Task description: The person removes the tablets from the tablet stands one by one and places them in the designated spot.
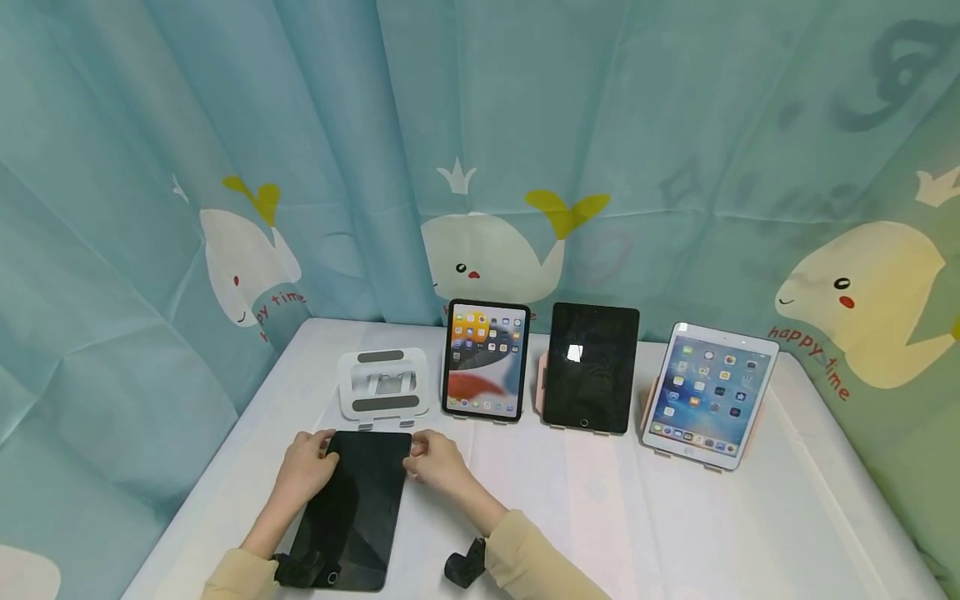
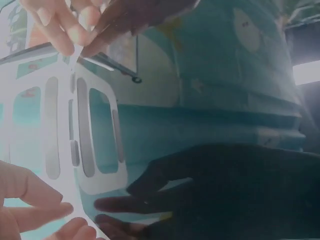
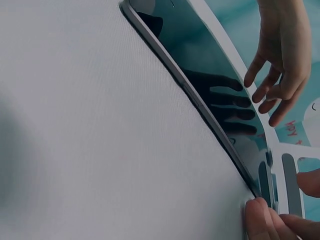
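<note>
A large black tablet (image 1: 358, 508) with a dark, reflective screen lies flat on the table. At its upper left edge is my left hand (image 1: 309, 464), thumb and fingertips right at the rim. In the right wrist view the fingers of this left hand (image 3: 285, 65) are fairly straight and spread. My right hand (image 1: 438, 460) pinches the tablet's upper right corner with curled fingers. Just beyond the tablet's far edge is a white folding stand (image 1: 385, 357) with grey pads. Its raised plate (image 2: 52, 120) and its reflection in the screen show in the left wrist view.
Three tablets lean on stands along the back: one with a lit colourful screen (image 1: 486, 360), a dark one (image 1: 591, 367), and a white-framed lit one (image 1: 711, 396). Behind the white table (image 1: 540, 517) hangs a blue-green curtain (image 1: 480, 100) printed with whales.
</note>
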Tool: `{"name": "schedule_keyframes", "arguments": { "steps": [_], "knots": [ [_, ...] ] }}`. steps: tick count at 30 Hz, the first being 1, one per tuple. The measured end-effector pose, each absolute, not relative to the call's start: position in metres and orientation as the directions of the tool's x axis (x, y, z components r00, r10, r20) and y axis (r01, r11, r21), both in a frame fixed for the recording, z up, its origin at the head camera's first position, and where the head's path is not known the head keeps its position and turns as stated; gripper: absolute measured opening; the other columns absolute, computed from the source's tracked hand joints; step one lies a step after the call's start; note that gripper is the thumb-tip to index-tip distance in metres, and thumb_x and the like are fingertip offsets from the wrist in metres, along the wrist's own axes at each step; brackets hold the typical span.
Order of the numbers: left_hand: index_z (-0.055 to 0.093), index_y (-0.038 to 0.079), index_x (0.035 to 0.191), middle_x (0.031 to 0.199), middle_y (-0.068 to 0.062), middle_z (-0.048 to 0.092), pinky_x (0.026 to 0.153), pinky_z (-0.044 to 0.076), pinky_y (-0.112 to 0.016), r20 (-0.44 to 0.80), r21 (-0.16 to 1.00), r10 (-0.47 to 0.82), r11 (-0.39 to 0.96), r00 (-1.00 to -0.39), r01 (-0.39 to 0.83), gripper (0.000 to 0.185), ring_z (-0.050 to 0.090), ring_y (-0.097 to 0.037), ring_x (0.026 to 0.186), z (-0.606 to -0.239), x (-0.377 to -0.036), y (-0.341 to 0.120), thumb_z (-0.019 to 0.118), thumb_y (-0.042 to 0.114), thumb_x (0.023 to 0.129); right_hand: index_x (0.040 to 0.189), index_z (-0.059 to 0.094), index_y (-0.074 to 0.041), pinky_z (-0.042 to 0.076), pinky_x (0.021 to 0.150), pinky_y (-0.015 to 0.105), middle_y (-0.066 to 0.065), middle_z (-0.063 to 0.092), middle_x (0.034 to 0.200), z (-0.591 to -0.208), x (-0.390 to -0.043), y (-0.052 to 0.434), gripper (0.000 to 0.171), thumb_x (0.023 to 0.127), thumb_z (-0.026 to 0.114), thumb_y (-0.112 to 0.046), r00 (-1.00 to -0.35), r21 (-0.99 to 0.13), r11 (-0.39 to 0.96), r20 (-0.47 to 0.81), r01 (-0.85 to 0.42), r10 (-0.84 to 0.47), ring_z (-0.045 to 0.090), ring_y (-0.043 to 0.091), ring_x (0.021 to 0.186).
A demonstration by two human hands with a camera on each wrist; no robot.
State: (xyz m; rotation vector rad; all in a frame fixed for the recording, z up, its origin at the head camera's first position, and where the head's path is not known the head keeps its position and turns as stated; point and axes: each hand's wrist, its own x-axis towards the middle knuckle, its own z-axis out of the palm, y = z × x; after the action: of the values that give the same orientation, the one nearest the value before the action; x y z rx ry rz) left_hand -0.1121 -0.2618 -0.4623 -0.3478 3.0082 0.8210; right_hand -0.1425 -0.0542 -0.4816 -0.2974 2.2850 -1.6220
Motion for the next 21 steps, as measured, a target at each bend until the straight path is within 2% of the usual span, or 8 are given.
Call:
{"name": "schedule_keyframes", "arguments": {
  "steps": [6,13,21],
  "knots": [
    [0.058,-0.011,0.120,0.096,-0.022,0.058,0.074,0.046,-0.045,-0.041,0.522,-0.193,0.832,-0.980,-0.185,0.039,0.056,-0.030,0.083,-0.460,-0.115,-0.259,0.050,0.003,0.084,0.119,0.058,0.008,0.044,0.054,0.019,0.017,0.066,0.093,-0.483,-0.146,-0.045,0.041,0.081,0.066,-0.002,-0.929,-0.946,0.323,-0.085,-0.039,-0.361,0.059,0.011,0.062],
    [0.062,-0.005,0.120,0.096,-0.014,0.060,0.072,0.042,-0.034,-0.009,0.599,-0.186,0.786,-0.982,-0.155,0.036,0.056,-0.024,0.084,-0.456,-0.118,-0.249,0.050,0.004,0.087,0.112,0.062,0.004,0.048,0.064,0.021,0.016,0.067,0.095,-0.481,-0.151,-0.030,0.032,0.081,0.065,-0.002,-0.951,-0.941,0.323,0.001,-0.105,-0.309,0.066,0.020,0.080],
    [0.063,-0.003,0.120,0.097,-0.015,0.061,0.071,0.043,-0.032,0.019,0.662,-0.175,0.740,-0.984,-0.119,0.035,0.060,-0.027,0.089,-0.455,-0.125,-0.230,0.050,0.001,0.087,0.105,0.066,0.004,0.048,0.064,0.018,0.016,0.069,0.092,-0.479,-0.159,-0.016,0.023,0.083,0.061,0.001,-0.969,-0.953,0.284,0.040,-0.111,-0.244,0.060,0.012,0.076]
  ]
}}
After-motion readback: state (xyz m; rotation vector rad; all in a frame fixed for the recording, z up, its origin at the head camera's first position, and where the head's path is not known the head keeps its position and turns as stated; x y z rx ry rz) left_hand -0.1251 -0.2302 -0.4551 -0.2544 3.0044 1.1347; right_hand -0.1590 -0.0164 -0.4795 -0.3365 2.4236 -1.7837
